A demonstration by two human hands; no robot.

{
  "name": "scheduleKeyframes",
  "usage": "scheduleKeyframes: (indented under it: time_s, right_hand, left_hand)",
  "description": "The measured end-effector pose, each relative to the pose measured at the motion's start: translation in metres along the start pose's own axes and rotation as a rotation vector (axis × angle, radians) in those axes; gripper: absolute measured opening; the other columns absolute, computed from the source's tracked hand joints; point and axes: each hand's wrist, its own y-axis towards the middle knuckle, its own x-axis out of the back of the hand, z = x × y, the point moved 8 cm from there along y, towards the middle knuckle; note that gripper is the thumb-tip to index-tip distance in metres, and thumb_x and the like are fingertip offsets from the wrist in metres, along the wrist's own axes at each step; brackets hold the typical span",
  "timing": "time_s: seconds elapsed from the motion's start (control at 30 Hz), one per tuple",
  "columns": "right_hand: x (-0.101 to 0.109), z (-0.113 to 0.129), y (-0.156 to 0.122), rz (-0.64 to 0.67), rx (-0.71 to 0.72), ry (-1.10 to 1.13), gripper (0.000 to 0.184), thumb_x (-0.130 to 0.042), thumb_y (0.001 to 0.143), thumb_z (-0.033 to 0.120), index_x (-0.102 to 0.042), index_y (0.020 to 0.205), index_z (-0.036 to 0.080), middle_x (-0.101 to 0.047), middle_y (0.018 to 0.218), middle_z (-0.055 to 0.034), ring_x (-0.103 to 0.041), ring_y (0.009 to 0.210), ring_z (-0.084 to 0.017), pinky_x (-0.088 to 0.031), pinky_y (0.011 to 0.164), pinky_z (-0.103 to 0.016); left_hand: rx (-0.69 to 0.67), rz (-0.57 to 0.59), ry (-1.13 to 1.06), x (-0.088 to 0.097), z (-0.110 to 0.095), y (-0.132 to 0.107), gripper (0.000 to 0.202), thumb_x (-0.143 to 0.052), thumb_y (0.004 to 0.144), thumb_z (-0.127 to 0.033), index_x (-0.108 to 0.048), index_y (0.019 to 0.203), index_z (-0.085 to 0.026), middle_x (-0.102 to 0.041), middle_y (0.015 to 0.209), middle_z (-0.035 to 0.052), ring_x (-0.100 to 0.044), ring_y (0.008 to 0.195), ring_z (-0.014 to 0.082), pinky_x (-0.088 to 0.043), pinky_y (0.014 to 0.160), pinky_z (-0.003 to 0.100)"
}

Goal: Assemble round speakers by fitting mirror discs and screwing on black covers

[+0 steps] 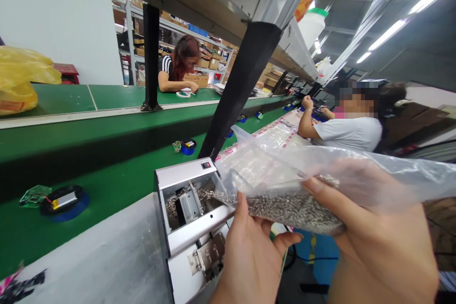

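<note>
Fingers, right hand [381, 223]: curling around the full end of the clear plastic bag [278, 161], the thumb lying along its near face; little gap is showing beyond the bag's own thickness.
Fingers, left hand [249, 256]: closing on the bag's narrower end, one digit pressing the near face, others propping it from below.
Clear plastic bag: hanging beyond the worktop's right edge, its mouth reaching over the machine [190, 242].
Small metal pieces [292, 209]: lying along the bag's bottom and trailing into the machine's open top.
Reason for the hold: the right hand is probably bearing the weight while the left is shaping the mouth into a spout.
Machine: standing at the right end of the worktop [114, 247], its opening facing up, presumably for easy filling.
Green strip [117, 171]: running along the worktop's far edge, carrying a blue round part [66, 204] with a battery.
Co-workers: one in white [351, 130] is sitting at the right, another with a striped sleeve [166, 64] is leaning beyond the strip.
Hard to see: film is blurring the right fingertips; the left hand is covering the machine's near right side; the frame is cutting off its base; the pieces are looking like screws, too small to confirm.
</note>
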Motion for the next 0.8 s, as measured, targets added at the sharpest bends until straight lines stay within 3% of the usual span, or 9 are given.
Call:
scheduleKeyframes:
  time_s: [0.23,0.43,0.63,0.8]
  right_hand:
    - [0.005,-0.022,-0.009,-0.029,-0.109,0.124,0.028,-0.089,0.053,0.029,-0.071,0.073,0.024,-0.072,0.074,0.0001,-0.066,0.062,-0.014,-0.053,0.054,-0.019]
    - [0.006,-0.036,-0.019,-0.080,-0.159,0.196,0.030,-0.090,0.049,0.026,-0.071,0.073,0.022,-0.071,0.073,-0.0006,-0.066,0.063,-0.016,-0.054,0.056,-0.022]
    - [0.010,-0.040,-0.022,-0.083,-0.155,0.215,0.030,-0.091,0.052,0.028,-0.072,0.074,0.023,-0.071,0.074,-0.0006,-0.068,0.066,-0.019,-0.055,0.058,-0.025]
    - [0.009,-0.041,-0.019,-0.042,-0.155,0.255,0.034,-0.092,0.051,0.024,-0.071,0.078,0.024,-0.072,0.077,0.0017,-0.069,0.066,-0.015,-0.056,0.060,-0.018]
  left_hand:
    - [-0.048,0.016,0.052,-0.001,-0.005,0.000,0.046,-0.041,0.102,-0.045,-0.053,0.138,-0.020,-0.066,0.125,0.0156,-0.065,0.097,0.0228,-0.055,0.062,0.028]
    - [-0.055,-0.026,0.020,0.004,-0.001,0.001,0.051,-0.045,0.100,-0.049,-0.042,0.148,-0.030,-0.067,0.130,0.0131,-0.070,0.097,0.0216,-0.054,0.065,0.028]
    - [-0.080,-0.050,-0.010,0.010,0.004,-0.001,0.050,-0.055,0.097,-0.047,-0.049,0.144,-0.031,-0.069,0.127,0.0119,-0.070,0.095,0.0216,-0.055,0.065,0.027]
    - [-0.071,-0.056,-0.033,0.007,0.003,-0.004,0.042,-0.055,0.098,-0.044,-0.055,0.138,-0.030,-0.071,0.117,0.0106,-0.070,0.088,0.0204,-0.056,0.065,0.027]
